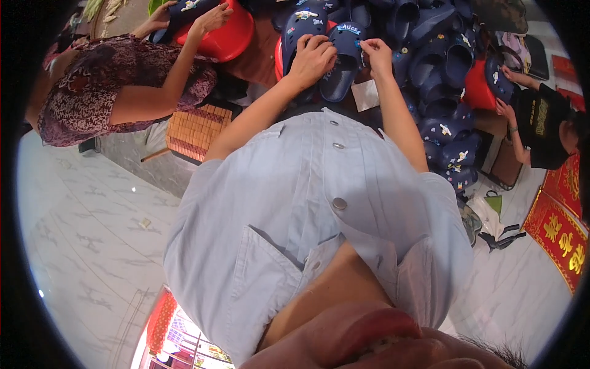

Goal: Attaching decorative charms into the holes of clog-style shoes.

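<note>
Currently both hands grip the navy clog, left hand steadying, right hand pinching a charm; pressing it in likely follows.

I see a dark blue clog lying toe away from me, opening upward, small charms fixed on its top, among a heap of matching blue clogs.

red basin upper left, co-worker in patterned dress reaching to it. pile of navy clogs upper right, some with small charms. second person in black top far right. red-and-gold banner lower right. woven mat left of centre. pale marble floor lower left.
</note>
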The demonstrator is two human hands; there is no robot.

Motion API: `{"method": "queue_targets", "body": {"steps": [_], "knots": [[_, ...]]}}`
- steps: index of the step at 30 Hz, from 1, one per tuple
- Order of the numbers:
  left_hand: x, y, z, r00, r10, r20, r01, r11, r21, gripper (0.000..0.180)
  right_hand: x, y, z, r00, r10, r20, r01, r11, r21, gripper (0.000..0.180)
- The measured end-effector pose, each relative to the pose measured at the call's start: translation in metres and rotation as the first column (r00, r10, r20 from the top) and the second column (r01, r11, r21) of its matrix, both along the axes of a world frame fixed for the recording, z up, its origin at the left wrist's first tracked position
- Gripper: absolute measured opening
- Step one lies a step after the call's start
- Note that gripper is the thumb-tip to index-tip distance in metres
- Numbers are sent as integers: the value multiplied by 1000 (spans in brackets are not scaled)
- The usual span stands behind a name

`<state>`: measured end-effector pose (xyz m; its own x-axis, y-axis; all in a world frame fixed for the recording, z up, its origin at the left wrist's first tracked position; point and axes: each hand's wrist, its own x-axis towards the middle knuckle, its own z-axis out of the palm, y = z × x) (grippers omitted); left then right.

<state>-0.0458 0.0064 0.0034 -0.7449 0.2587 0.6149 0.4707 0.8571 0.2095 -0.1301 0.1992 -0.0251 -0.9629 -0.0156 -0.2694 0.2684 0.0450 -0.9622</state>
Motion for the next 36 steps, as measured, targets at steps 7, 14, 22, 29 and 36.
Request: {"method": "queue_targets", "body": {"steps": [7,14,22,29,36], "knots": [[17,-14,50,723,-466,510,-428,277,860,14,44,-10,54,939,81,-333,-81,997,14,13],[20,-25,25,511,-777,369,-593,-8,805,20,67,-37,91,697,408,-589,-330,913,242,23],[31,-24,12,472,-784,403,-593,55,803,18,77,-36,87,554,563,-613,-331,825,458,18],[36,-22,6,489,-734,470,-565,144,812,18,76,-27,71,510,592,-624,-344,805,483,16],[39,-26,18,818,-175,548,-266,730,630,16,47,-16,63,764,343,-546,-69,886,459,9]]}}
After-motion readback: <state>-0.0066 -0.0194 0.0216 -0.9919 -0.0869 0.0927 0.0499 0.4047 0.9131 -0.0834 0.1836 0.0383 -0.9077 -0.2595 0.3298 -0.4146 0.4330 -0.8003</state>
